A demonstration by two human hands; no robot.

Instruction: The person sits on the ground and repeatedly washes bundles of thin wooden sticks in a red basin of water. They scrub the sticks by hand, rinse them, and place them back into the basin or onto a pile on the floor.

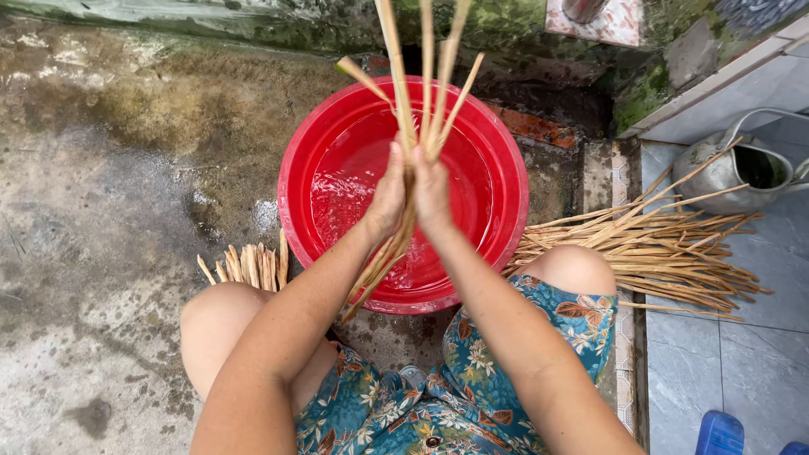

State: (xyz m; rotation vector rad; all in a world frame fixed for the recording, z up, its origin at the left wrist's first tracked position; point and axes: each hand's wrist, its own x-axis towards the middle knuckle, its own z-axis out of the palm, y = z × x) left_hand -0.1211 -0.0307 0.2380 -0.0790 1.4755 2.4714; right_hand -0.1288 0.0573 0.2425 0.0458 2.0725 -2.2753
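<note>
My left hand and my right hand press together around a bundle of long tan bamboo sticks, held upright over a red plastic basin filled with water. The sticks fan out above my hands and poke out below them toward my lap. Both palms face each other with the sticks between them.
A pile of tan sticks lies on the right beside my knee. A shorter bunch of sticks lies left of the basin. A metal watering can stands on grey tiles at the right. The concrete floor is wet. A blue object sits bottom right.
</note>
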